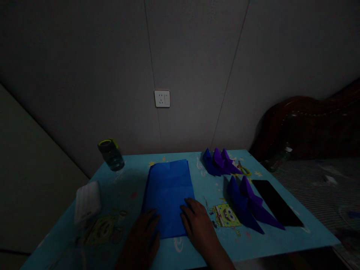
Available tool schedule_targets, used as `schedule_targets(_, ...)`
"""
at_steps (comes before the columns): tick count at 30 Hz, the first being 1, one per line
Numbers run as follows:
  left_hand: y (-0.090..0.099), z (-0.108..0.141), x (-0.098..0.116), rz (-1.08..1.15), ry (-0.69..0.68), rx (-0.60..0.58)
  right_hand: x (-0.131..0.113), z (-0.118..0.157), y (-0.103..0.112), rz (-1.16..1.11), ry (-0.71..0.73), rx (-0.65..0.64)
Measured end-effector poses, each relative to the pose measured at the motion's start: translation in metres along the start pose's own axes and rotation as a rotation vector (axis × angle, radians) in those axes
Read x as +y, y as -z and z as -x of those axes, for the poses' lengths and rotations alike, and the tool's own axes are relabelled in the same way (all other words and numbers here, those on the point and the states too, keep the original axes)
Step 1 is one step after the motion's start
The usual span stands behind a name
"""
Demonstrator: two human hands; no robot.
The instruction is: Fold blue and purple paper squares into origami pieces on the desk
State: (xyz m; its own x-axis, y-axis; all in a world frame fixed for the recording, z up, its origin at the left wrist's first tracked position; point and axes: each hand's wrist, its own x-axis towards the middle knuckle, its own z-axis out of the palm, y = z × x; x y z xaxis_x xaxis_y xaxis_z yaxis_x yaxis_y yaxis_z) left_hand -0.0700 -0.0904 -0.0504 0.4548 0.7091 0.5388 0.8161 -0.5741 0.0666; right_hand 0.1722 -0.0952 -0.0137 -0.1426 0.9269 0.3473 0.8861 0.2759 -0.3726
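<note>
Blue paper, which looks like a stack of sheets, lies flat in the middle of the table. On its lower left edge rests my left hand, dark in shadow, with its fingers apart. My right hand lies on the lower right edge, fingers spread over the paper. Neither hand grasps anything. To the right stand folded paper boats, one blue and one purple, side by side. Farther back is another group, a dark blue boat with purple boats next to it.
A tumbler stands at the back left, a white power bank nearer me. Scissors lie behind the front boats, a black phone-like slab beside them. A bottle lies on the bed beyond the table.
</note>
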Motion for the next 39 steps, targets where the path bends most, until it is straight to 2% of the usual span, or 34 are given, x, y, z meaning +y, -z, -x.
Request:
schedule_targets(8,0.004,-0.004,-0.001,-0.038,-0.016,-0.007,0.002,0.002,-0.004,0.009,0.007,0.032)
schedule_targets(20,-0.002,0.001,-0.004,-0.064,-0.015,-0.013,0.003,0.003,-0.002,0.0,0.026,0.012)
schedule_targets(28,0.002,-0.002,-0.003,-0.064,-0.038,0.011,0.002,0.005,0.0,-0.006,0.01,-0.019)
schedule_targets(34,-0.002,0.002,-0.003,-0.041,-0.013,0.008,0.003,0.003,-0.001,0.038,0.074,-0.031)
schedule_targets(37,-0.003,0.004,-0.002,-0.025,0.007,0.001,0.003,0.003,0.003,0.054,0.114,0.015)
schedule_targets(39,-0.004,0.005,-0.003,-0.009,0.015,-0.003,0.006,0.005,0.01,0.071,0.128,0.104)
